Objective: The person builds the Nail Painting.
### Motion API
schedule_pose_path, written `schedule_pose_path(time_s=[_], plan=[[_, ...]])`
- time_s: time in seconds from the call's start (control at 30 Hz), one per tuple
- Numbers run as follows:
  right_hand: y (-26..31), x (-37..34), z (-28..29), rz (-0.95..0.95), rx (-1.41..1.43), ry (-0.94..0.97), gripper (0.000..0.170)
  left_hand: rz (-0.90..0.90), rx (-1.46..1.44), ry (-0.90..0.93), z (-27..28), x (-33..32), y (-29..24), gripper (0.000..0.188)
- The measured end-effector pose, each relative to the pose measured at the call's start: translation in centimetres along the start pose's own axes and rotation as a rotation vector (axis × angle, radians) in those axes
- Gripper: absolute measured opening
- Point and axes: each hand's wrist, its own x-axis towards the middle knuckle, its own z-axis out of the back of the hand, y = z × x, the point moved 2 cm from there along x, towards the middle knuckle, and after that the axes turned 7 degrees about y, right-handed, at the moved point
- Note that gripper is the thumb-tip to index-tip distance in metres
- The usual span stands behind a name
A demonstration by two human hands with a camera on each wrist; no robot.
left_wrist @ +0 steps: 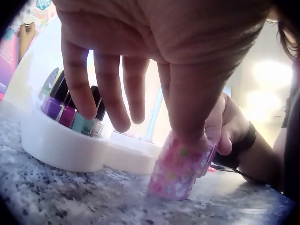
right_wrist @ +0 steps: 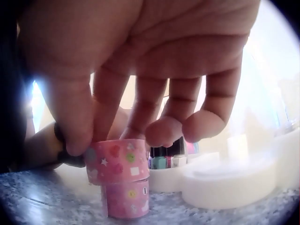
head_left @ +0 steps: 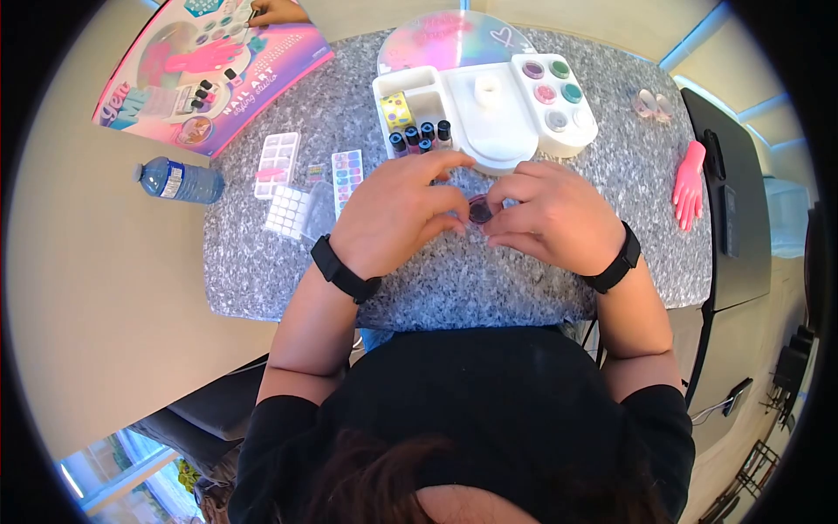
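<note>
Two pink rolls of sticker-patterned tape stand stacked on the table, the upper roll (right_wrist: pixel 119 161) sitting off-centre over the lower roll (right_wrist: pixel 127 199). My right hand (head_left: pixel 554 210) pinches the upper roll between thumb and fingers, its other fingers bent above the table. From the other side, my left hand (head_left: pixel 397 214) holds the tape (left_wrist: pixel 174 171) with its thumb at the top edge, while its remaining fingers hang down beside the polish bottles. In the head view the tape's round opening (head_left: pixel 479 210) shows between the fingertips.
Behind the hands sits a white tray station (head_left: pixel 502 162) with nail polish bottles (head_left: pixel 413 138) and glitter pots (head_left: pixel 545 93). At left are a water bottle (head_left: pixel 181 180), a sticker sheet (head_left: pixel 347 179), a compartment case (head_left: pixel 277 164) and a box (head_left: pixel 209 74). A pink model hand (head_left: pixel 690 186) lies right.
</note>
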Motion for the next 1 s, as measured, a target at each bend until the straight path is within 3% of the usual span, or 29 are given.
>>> schedule_pose_path(time_s=[0.6,0.67,0.7,0.77,0.83,0.9,0.97,1.0], plan=[[-1.4,-0.1,0.2,-0.06,-0.005,-0.162,0.021,0.124,0.041,-0.002,0.1,0.2,-0.3,0.037],[-2.7,-1.0,2.1,-0.132,0.0,-0.381,0.023,0.269,-0.27,-0.044,0.4,0.2,-0.5,0.038],[-3.5,-1.9,3.3,-0.154,-0.039,-0.38,0.023,0.226,-0.284,-0.049,0.5,0.3,-0.2,0.038],[-6.3,-3.5,5.7,-0.488,-0.038,-0.656,0.026,0.301,-0.702,-0.039,0.4,-0.4,0.8,0.032],[-10.6,-5.6,7.7,-0.63,-0.258,-0.717,0.028,0.258,-0.846,-0.107,-0.1,-0.2,0.9,0.026],[-16.7,-9.8,8.5,-0.688,-0.629,-0.598,0.026,0.243,-0.855,-0.191,-0.1,-0.1,0.9,0.025],[-18.8,-11.4,8.8,-1.145,-0.622,-0.336,0.027,0.277,-0.866,-0.199,-0.1,-0.2,0.8,0.026],[-19.9,-11.9,8.8,-1.144,-0.625,-0.341,0.027,0.313,-0.878,-0.211,-0.1,-0.1,0.9,0.026]])
